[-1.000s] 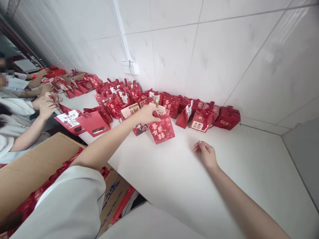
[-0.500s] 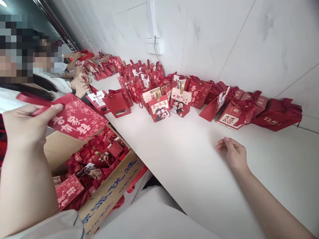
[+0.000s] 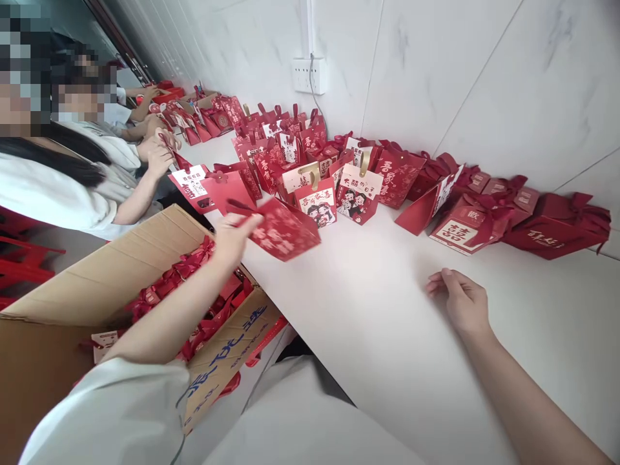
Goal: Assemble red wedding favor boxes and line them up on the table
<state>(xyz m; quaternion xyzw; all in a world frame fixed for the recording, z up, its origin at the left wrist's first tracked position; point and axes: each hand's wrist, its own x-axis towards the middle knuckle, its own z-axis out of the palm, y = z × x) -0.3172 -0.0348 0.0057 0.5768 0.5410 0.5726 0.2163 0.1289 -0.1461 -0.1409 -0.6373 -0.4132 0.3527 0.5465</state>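
Note:
My left hand (image 3: pixel 231 236) pinches the ribbon handle of a red gift box (image 3: pixel 285 229) with pale printed characters. The box, blurred by motion, is over the near edge of the white table (image 3: pixel 349 310), in front of other boxes. My right hand (image 3: pixel 465 300) rests on the tabletop with its fingers loosely curled together and nothing in them. Beyond it sit a red gift box with a white double-happiness label (image 3: pixel 458 232) and a darker red box with gold writing (image 3: pixel 557 229). Two boxes with cartoon couples (image 3: pixel 357 197) stand in the middle.
Left of the table, below my left forearm, an open cardboard carton (image 3: pixel 121 258) holds many red boxes. Rows of red gift boxes (image 3: pixel 394 174) line the wall, below a white power socket (image 3: pixel 309 75). Co-workers sit at the left, one with a hand (image 3: pixel 162 158) at a box.
My left hand has carried the red gift box rightward from above the carton to the table edge. My right hand has stayed in place on the table. The view has shifted slightly.

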